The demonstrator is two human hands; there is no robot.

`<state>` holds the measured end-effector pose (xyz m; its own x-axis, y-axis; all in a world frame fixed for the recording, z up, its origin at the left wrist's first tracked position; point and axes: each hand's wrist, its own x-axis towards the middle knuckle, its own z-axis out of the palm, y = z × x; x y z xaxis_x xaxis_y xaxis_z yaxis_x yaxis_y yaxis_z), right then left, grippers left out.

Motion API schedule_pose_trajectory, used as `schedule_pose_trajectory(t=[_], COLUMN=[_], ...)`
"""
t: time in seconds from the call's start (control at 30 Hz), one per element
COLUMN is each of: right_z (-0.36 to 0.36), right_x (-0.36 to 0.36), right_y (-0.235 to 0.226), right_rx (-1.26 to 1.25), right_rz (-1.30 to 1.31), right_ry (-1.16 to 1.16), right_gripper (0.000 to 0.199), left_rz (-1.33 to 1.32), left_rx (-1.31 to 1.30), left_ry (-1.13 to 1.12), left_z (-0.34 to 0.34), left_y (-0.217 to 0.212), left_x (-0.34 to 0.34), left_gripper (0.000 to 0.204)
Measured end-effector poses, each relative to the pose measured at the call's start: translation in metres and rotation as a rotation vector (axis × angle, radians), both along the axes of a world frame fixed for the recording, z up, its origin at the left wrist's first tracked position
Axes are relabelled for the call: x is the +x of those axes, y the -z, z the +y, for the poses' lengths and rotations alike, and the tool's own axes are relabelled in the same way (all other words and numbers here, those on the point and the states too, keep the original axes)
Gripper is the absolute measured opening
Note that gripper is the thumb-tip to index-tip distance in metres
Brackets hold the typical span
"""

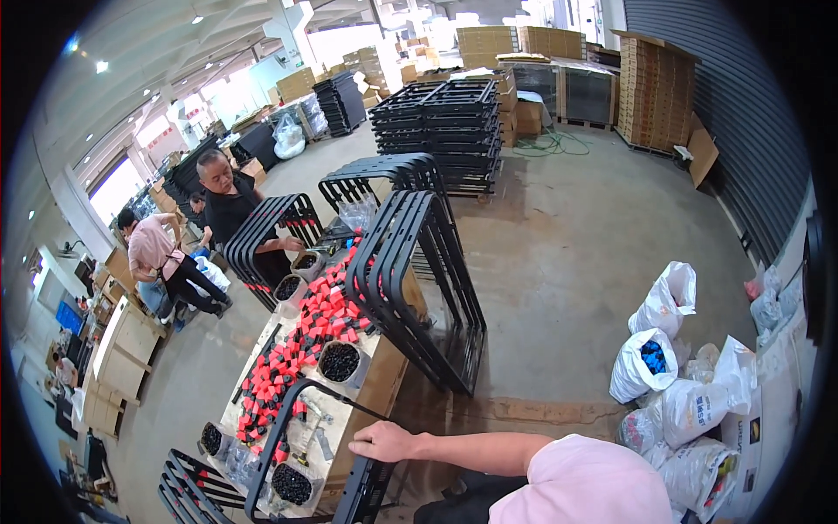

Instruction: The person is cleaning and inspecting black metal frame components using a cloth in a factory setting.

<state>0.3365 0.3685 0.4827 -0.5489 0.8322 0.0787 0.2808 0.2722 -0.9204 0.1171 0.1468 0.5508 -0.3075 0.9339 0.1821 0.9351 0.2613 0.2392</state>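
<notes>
My right hand (384,441) reaches left from a pink sleeve at the lower edge, its fingers curled over the top of a black metal frame (281,428) with rounded corners. The frame stands at the near end of a long worktable (336,425). Beside the frame lies a heap of red and black plastic pieces (292,341), spread along the tabletop. Tubs of small black parts stand close by, one (292,483) behind the frame and another (340,361) at the table's right edge. My left hand is out of view.
More black frames (419,288) straddle the table's right side; others (188,485) stand lower left. Across the table, a co-worker in black (231,210) reaches toward a tub. White sacks (646,362) sit on the right floor. Stacked black frames (436,131) and cartons (655,96) rise farther back.
</notes>
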Motion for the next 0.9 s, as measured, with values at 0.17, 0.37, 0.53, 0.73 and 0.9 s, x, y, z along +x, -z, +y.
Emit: schedule_pose_trajectory(t=[0.17,0.37,0.53,0.73,0.9], right_z=[0.037,0.086,0.115,0.091,0.008], right_x=[0.026,0.055,0.044,0.105,0.236], right_y=[0.032,0.019,0.031,0.046,0.145], right_rx=[-0.022,0.022,0.212,0.133,-0.268], right_rz=[0.184,0.178,0.071,0.078,-0.443], right_ry=[0.080,0.208,0.197,0.367,0.460], right_gripper=[0.035,0.042,0.037,0.030,0.045], left_rz=[-0.063,-0.104,-0.095,-0.022,0.068], left_rx=[0.234,0.170,0.133,0.238,0.353], left_ry=[0.134,0.139,0.093,0.071,-0.011], left_z=[0.032,0.102,0.139,0.178,0.199], left_y=[0.043,0.007,0.020,0.049,0.063], left_x=[0.006,0.037,0.005,-0.028,-0.025], left_gripper=[0.055,0.052,0.053,0.055,0.066])
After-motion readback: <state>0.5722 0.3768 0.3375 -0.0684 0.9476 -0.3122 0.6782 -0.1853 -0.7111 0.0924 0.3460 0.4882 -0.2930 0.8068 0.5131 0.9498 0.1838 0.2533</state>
